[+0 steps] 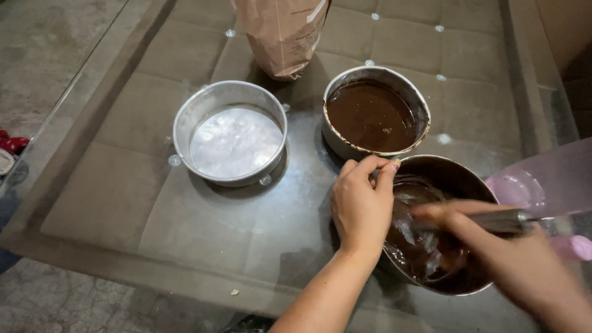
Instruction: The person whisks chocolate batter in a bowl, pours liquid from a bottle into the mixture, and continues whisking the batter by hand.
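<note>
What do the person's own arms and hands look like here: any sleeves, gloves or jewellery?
Both forearms are bare, with no sleeves in view. The left hand wears no glove, and no ring or watch shows; its fingernails look painted a dark reddish colour. The right hand is motion-blurred, also ungloved; finer detail cannot be told.

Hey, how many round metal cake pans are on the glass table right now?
2. An empty cake pan sits left of centre; a batter-filled cake pan sits right of it, just beyond the mixing bowl. None appears hidden.

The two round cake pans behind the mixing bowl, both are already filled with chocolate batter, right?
Not quite. The head view shows only the right cake pan filled with chocolate batter; the left cake pan is empty, its bare metal bottom showing. Both do sit behind the mixing bowl.
</note>
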